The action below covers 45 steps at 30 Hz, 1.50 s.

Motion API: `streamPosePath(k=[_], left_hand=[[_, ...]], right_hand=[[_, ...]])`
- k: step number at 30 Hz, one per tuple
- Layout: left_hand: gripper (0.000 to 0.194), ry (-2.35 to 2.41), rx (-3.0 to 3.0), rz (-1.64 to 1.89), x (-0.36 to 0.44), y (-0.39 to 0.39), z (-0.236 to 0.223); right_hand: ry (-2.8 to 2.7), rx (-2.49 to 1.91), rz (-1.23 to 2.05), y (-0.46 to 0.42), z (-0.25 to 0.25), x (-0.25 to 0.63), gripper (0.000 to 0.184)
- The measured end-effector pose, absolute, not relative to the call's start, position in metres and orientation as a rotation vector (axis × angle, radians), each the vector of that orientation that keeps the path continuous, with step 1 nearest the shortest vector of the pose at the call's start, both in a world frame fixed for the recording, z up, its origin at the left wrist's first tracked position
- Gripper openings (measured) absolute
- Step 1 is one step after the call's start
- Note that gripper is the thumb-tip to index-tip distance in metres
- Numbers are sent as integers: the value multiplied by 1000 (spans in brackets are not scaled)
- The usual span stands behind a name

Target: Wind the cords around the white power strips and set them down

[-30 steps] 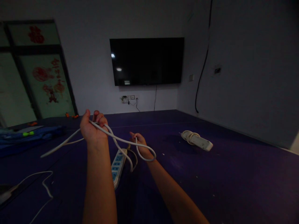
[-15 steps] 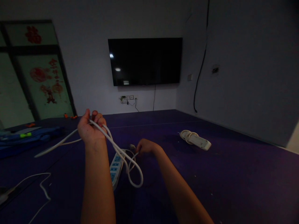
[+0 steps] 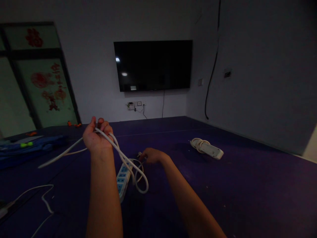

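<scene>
We seem to be gathering the white cord [image 3: 121, 154], left hand [image 3: 96, 138] half curled around it; right hand [image 3: 152, 155] bends beside the plug [image 3: 139, 154], grip unclear. Next move needs no tangling.

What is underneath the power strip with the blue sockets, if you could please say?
The blue-socketed power strip appears to rest on the purple surface, which shows beside it. The patch directly beneath is covered by the strip, so anything lying there cannot be seen.

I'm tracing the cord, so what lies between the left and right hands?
In the head view, white cord droops in a loop between the left hand and the right hand.
</scene>
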State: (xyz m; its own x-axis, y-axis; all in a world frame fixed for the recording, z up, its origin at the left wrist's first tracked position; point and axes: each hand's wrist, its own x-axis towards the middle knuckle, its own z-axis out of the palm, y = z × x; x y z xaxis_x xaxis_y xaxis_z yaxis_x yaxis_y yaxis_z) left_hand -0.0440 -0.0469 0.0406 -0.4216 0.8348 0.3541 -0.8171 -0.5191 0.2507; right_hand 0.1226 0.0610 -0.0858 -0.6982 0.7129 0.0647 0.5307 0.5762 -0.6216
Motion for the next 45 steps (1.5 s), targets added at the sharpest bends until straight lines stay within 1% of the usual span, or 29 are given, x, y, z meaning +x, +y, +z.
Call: streamPosePath(k=[2,3,5,6,8,12,18,22,24,29,31,35,38,42,43,45], left_hand=[[29,44,523,2054,-43,-47,41],[28,42,521,2057,-43,-46,41],[28,48,526,2064,-44,-45,40],[28,57,537,2068,-44,-44,40],[27,81,580,2076,-46,-42,38],[22,123,663,2075,-47,-38,36],[21,245,640,2088,-37,-38,38],[15,335,661,2085,-27,-36,39],[11,372,684,2083,-22,-33,39],[7,458,816,2015,-13,-28,37],[4,504,882,1959,-12,-31,36],[12,701,1042,1788,-12,-39,35],[22,759,1023,1792,-13,-45,36],[38,480,920,1851,-18,-49,40],[41,414,902,1856,-20,-50,41],[43,331,867,1903,-23,-53,42]], right_hand=[[-2432,-915,844,52,-69,125,22],[-2404,-860,867,46,-61,126,20],[-2299,-606,1103,32,-45,126,34],[-2278,-506,1231,24,-38,126,37],[-2336,-371,1350,11,-28,125,32],[-2488,-262,1321,-4,-19,119,15],[-2438,-224,1434,-5,-19,113,10],[-2316,-227,1462,-5,-20,110,8],[-2240,-239,1459,-4,-21,108,10],[-2107,-262,1460,-3,-24,102,26],[-2059,-260,1467,-4,-25,99,29],[-1974,-238,1444,-5,-24,96,28],[-1922,-232,1361,-1,-26,95,26],[-1905,-342,1215,17,-39,96,20],[-1927,-408,1146,23,-44,97,21],[-2044,-554,897,35,-57,100,20]])
